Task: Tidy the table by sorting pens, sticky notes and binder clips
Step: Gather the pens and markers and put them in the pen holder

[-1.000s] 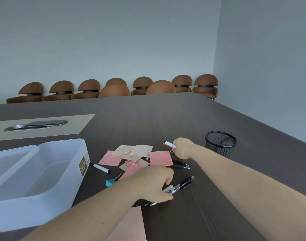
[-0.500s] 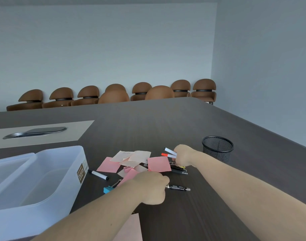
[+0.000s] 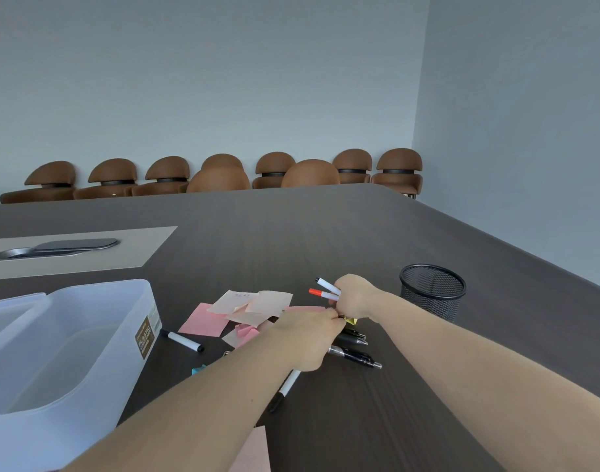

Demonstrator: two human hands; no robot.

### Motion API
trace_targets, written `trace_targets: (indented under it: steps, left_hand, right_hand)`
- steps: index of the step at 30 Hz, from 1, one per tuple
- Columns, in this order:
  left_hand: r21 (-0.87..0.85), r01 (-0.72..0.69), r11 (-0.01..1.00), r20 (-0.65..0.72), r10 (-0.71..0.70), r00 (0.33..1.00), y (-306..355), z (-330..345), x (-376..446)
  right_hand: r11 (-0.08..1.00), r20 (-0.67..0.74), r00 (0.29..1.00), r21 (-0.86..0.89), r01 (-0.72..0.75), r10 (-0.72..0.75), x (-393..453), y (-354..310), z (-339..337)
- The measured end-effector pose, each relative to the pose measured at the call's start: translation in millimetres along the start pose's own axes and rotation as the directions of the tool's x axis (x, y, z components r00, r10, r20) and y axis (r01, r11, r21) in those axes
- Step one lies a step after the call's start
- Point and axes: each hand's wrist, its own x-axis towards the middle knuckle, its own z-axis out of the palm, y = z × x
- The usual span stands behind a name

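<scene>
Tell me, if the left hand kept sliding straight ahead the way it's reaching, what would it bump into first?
Probably the right hand: the left hand reaches up and rightward, its fingertips nearly at the right fist, by a small yellow item. Whether they already touch is unclear.

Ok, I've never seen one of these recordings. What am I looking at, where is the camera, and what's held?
No machine here: a person's two bare hands, filmed by a wide-angle camera on their head, looking forward and down. The right hand grips two white markers, one with a red cap. The left hand holds a white pen and reaches in beside the right one. On the dark table lie pink and beige sticky notes, black pens, another marker and a blue clip. A clear plastic bin stands to the left, a mesh cup to the right.
</scene>
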Motion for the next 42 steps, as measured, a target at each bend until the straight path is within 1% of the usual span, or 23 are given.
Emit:
trace_targets:
  steps: [4,7,9,11,13,15,17,18,20,22,23,25,27,31,36,37,40,42]
  left_hand:
    - [0.060,0.016,0.998,0.070,-0.020,0.997,9,-11,6]
    - [0.086,0.010,0.996,0.075,-0.017,0.997,11,-12,7]
    - [0.055,0.029,0.998,0.055,-0.032,0.998,10,-9,6]
    - [0.024,0.044,0.999,0.004,-0.044,0.999,8,-9,2]
    - [-0.033,0.053,0.998,-0.099,-0.056,0.993,5,-11,-4]
    - [-0.125,0.077,0.989,-0.217,-0.103,0.971,-1,-15,-11]
    - [-0.238,0.107,0.965,-0.250,-0.168,0.954,-9,-21,-19]
    - [-0.309,0.127,0.942,-0.233,-0.205,0.951,-12,-24,-21]
    - [-0.481,0.173,0.859,-0.187,-0.294,0.937,-16,-29,-27]
    - [-0.657,0.225,0.719,-0.117,-0.393,0.912,-18,-32,-30]
    - [-0.732,0.237,0.639,-0.086,-0.432,0.898,-19,-33,-31]
    - [-0.829,0.226,0.511,-0.071,-0.498,0.865,-20,-37,-34]
    - [-0.877,0.208,0.433,-0.067,-0.538,0.840,-20,-43,-39]
    - [-0.918,0.175,0.357,-0.079,-0.595,0.800,-19,-53,-51]
    - [-0.964,0.077,0.255,-0.118,-0.668,0.734,-23,-62,-60]
    - [-0.966,0.068,0.251,-0.128,-0.688,0.714,-23,-64,-62]
    - [-0.957,0.082,0.279,-0.163,-0.750,0.641,-25,-67,-69]
    - [-0.959,0.094,0.269,-0.159,-0.779,0.607,-28,-64,-73]
  right_hand:
    - [0.997,-0.024,0.999,0.070,-0.022,0.024,1,5,-1]
    - [0.995,-0.043,0.999,0.099,-0.022,0.027,0,10,-2]
    - [0.991,-0.043,0.999,0.135,-0.018,0.024,-1,11,-3]
    - [0.983,-0.040,0.999,0.182,-0.019,0.026,-3,10,-4]
    - [0.975,-0.052,0.998,0.221,-0.011,0.023,-5,11,-7]
    - [0.968,-0.063,0.998,0.252,-0.011,0.028,-8,10,-11]
    - [0.964,-0.047,0.999,0.265,0.006,0.007,-12,8,-12]
    - [0.969,-0.042,0.999,0.244,0.023,-0.013,-14,7,-13]
    - [0.958,-0.046,0.999,0.284,0.040,-0.028,-18,5,-13]
    - [0.942,-0.037,0.999,0.334,0.044,-0.034,-23,2,-14]
    - [0.946,-0.033,0.999,0.321,0.044,-0.035,-26,0,-15]
    - [0.951,-0.015,0.998,0.303,0.061,-0.059,-33,-5,-18]
    - [0.955,0.004,0.996,0.285,0.079,-0.084,-42,-8,-21]
    - [0.962,0.019,0.992,0.246,0.119,-0.128,-55,-12,-23]
    - [0.936,0.105,0.952,0.243,0.256,-0.288,-74,-17,-22]
    - [0.929,0.120,0.940,0.236,0.286,-0.320,-77,-19,-21]
    - [0.916,0.129,0.914,0.169,0.363,-0.386,-85,-28,-16]
    - [0.902,0.142,0.893,0.125,0.413,-0.428,-89,-34,-11]
